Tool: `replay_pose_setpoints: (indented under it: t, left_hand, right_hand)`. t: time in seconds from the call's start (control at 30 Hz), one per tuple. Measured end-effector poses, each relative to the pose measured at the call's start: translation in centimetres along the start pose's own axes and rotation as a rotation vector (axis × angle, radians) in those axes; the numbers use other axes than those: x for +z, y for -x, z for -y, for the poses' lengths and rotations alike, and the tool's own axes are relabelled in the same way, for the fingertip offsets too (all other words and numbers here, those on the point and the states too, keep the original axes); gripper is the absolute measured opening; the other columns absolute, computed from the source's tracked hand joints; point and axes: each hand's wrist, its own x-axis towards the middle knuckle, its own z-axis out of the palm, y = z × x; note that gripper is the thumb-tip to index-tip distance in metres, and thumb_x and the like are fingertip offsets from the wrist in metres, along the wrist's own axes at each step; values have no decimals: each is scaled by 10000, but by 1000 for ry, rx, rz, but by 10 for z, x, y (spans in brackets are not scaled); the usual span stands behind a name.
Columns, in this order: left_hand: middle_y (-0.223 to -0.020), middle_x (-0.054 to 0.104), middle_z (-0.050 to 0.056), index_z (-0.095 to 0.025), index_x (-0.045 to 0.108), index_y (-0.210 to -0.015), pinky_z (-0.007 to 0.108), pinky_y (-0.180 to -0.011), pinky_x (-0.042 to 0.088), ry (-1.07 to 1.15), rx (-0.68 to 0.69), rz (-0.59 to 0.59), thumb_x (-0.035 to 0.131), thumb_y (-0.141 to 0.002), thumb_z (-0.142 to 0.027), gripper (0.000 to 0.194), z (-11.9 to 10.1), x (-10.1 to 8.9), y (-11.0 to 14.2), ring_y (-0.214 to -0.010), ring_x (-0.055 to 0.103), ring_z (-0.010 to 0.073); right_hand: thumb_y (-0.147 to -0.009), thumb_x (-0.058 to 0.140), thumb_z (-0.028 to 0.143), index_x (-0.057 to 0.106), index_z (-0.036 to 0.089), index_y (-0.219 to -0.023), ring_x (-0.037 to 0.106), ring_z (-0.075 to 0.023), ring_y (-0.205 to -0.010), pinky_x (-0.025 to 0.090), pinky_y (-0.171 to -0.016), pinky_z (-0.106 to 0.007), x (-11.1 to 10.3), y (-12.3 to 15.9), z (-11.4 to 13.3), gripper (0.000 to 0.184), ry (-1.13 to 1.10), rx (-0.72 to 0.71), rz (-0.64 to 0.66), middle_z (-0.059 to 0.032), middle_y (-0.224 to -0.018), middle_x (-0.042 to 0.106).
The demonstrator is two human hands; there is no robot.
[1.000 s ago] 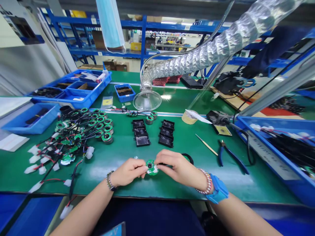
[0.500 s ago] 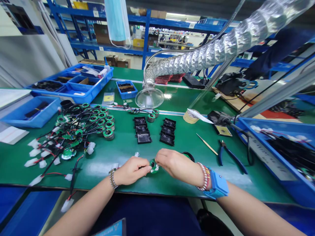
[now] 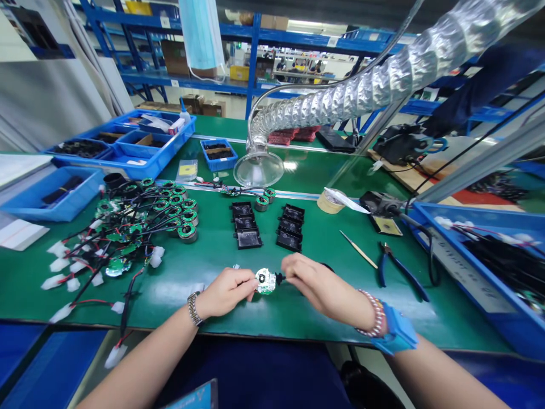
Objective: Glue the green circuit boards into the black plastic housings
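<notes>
The round green circuit board (image 3: 265,281), with a white patch on its upper face, is positioned between the hands over the front of the green rubber-matted worktop (image 3: 179,309). The left hand (image 3: 225,292) is the nearer; its grip is closed, pinching the board's left edge. The right hand (image 3: 326,289) is closed on a short black lead (image 3: 280,278), whose long axis extends rightward from the board, roughly level.

Two hands (image 3: 225,292) — one circuit board (image 3: 265,281)
</notes>
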Motion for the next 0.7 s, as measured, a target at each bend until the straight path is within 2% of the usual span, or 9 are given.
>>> replay_pose_setpoints:
  t: [0.07, 0.13, 0.2, 0.3, 0.4, 0.53, 0.7]
  left_hand:
    - [-552, 497, -7, -153, 510, -574, 205, -543, 343, 7, -5, 5, 370, -874, -367, 394, 0, 0, 0, -537, 428, 103]
    - [-559, 504, -5, -151, 515, -578, 205, -542, 343, 11, -7, 8, 370, -875, -370, 396, 0, 0, 0, -535, 427, 102]
    - [-553, 500, -6, -152, 518, -579, 204, -533, 338, 7, -6, 9, 375, -873, -377, 398, -1, 0, 0, -529, 422, 101]
    - [-551, 508, -6, -152, 523, -577, 206, -536, 341, -3, 11, 23, 384, -871, -379, 396, -1, -1, 0, -527, 422, 101]
    - [-577, 537, 2, -152, 532, -586, 209, -560, 355, -13, 29, 33, 383, -874, -370, 391, -1, -1, 0, -546, 442, 104]
    - [-597, 549, 5, -151, 531, -597, 209, -569, 355, -24, 35, 16, 377, -879, -368, 389, -1, -2, -1, -556, 450, 103]
    - [-587, 539, 5, -153, 540, -602, 213, -572, 355, -30, 44, 25, 378, -875, -409, 408, -4, -2, 0, -554, 448, 106]
  right_hand:
    - [-910, 340, 217, 485, 184, -817, 540, -113, -728, 452, -676, -227, -12, 8, 0, 175, -143, -45, 121, -51, -793, 580]
    - [-905, 378, 236, 525, 184, -939, 569, -98, -686, 456, -666, -206, -20, 11, -5, 160, -200, -73, 269, -24, -765, 617]
    - [-905, 381, 249, 552, 184, -1013, 598, -115, -755, 463, -717, -226, -19, 8, -18, 212, -100, 18, 239, -35, -837, 644]
    - [-867, 443, 224, 596, 153, -988, 561, -201, -964, 443, -833, -324, -8, -10, -46, 207, 265, 317, 53, -113, -1034, 601]
    - [-775, 560, 167, 625, 128, -944, 543, -256, -971, 442, -811, -365, 2, -31, -69, 185, 478, 480, 118, -155, -1030, 583]
    - [-727, 561, 95, 659, 130, -717, 588, -238, -803, 441, -674, -315, 4, -45, -75, 104, 435, 458, 247, -140, -815, 630]
    - [-720, 594, 146, 686, 170, -743, 582, -132, -682, 403, -621, -210, 2, -49, -59, 98, 196, 242, 459, -33, -757, 664]
